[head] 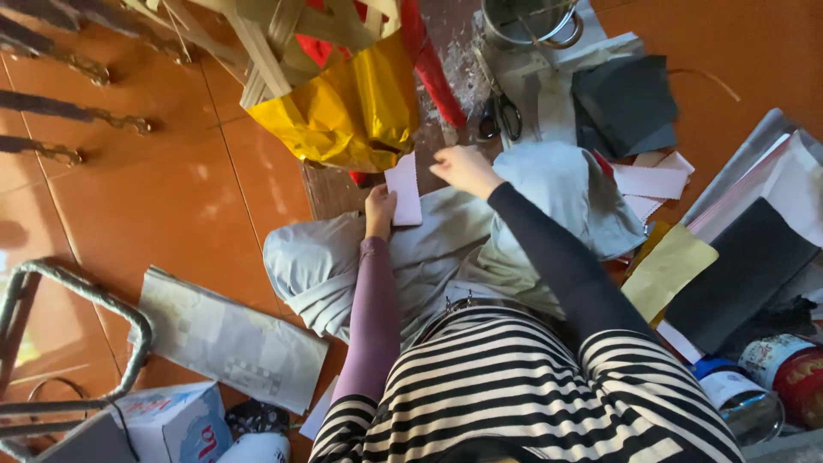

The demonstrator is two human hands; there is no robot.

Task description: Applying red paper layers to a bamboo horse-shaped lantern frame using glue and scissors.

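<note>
Striped top (pixel 523 386); L hand (pixel 379 210) grips pink card (pixel 404 190) (upright).

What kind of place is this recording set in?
Probably a home craft or sewing corner on an orange tiled floor: black-handled scissors, loose pink, yellow and black material sheets, and a tin can lie around the seated person.

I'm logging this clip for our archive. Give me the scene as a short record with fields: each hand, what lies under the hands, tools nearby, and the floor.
left hand: holds a pale pink paper piece by its lower edge
right hand: at the paper piece's upper right corner
under hands: grey cloth spread over the lap
tools nearby: scissors lying beyond the cloth
other: yellow bag, dark sheets
floor: orange tiles
</note>
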